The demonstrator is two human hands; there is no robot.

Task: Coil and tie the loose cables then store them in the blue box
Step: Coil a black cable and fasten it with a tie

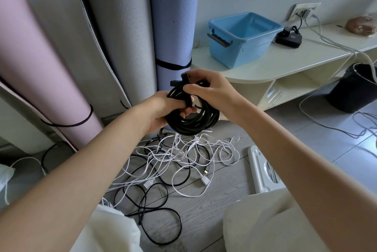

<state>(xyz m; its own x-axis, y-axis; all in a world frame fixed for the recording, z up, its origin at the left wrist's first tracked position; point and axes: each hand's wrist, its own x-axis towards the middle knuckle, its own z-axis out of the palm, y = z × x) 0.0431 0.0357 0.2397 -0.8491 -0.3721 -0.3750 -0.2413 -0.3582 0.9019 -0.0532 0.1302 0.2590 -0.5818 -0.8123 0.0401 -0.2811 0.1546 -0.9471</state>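
— Both hands meet in mid-air over the floor, don't they?

— Yes. The left hand has its fingers curled round a black coiled cable bundle, gripping it from the left. The right hand pinches a flat black strap that crosses the top of the coil, thumb and fingers closed on it.

— How much room is around them?

— Open air on all sides of the coil. The rounded front edge of the pale cream bench lies just behind the right hand, and the rolled blue-violet foam mat stands close behind the coil.

— And the coil itself?

— Several round loops of thick black cable, gathered fairly evenly, hanging tilted below the fingers. Whether the strap is fastened I cannot tell.

— Where is the box?

— The light blue plastic box with dark handles sits open on the bench, up and right of the hands, well apart from them.

— What else is about?

— A tangled heap of thin white and black loose cables lies on the grey wood-look floor right under the coil. A rolled grey mat and a rolled pink mat lean against the wall. A small black device sits beside the box, and a black bin stands on the floor to the right.
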